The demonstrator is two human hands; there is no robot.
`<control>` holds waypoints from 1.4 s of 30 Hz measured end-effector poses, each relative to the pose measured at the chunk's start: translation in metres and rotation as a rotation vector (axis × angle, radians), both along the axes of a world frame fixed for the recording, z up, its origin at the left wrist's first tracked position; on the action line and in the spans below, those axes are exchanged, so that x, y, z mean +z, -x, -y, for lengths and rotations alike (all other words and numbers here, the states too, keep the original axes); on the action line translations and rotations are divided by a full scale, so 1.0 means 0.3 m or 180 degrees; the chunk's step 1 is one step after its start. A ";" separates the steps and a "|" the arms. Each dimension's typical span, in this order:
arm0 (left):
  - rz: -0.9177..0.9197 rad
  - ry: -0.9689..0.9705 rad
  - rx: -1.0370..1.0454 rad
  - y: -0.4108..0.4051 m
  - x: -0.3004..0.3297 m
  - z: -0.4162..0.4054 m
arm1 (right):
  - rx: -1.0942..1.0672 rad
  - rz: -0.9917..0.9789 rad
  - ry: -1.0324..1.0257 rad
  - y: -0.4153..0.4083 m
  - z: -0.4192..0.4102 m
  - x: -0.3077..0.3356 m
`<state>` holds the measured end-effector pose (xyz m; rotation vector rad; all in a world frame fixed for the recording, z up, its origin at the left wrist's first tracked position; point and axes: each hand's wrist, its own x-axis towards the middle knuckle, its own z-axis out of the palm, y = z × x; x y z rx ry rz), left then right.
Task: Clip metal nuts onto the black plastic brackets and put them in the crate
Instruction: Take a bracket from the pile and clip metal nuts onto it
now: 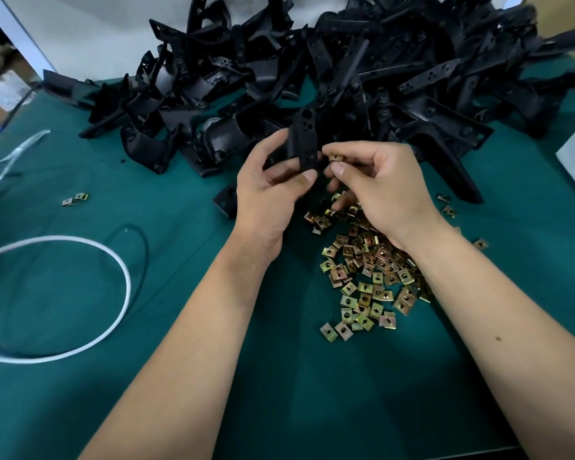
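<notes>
Nut pile (367,273) nearest; L hand (273,187) grips bracket (304,141); R hand (382,190) pinches nut (336,157).

Brightness: even, moderately bright indoor light, colours saturated.
Shadows: soft and short, dark patches under the forearms on the green mat (63,393); light seems to come from overhead.
Glare: small glints on the brass-coloured metal nuts (369,277); dull sheen on the black bracket pile (346,71).
Blur: upper-left corner smeared; far brackets soft.
Distortion: wide-angle bowing toward the edges.
Focus: hands and centre sharpest.
</notes>
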<state>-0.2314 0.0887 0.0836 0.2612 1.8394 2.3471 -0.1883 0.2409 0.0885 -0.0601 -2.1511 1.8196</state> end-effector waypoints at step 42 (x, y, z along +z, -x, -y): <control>-0.0797 0.0745 0.0004 -0.010 -0.019 -0.018 | -0.0390 0.0166 -0.0016 -0.002 0.010 -0.011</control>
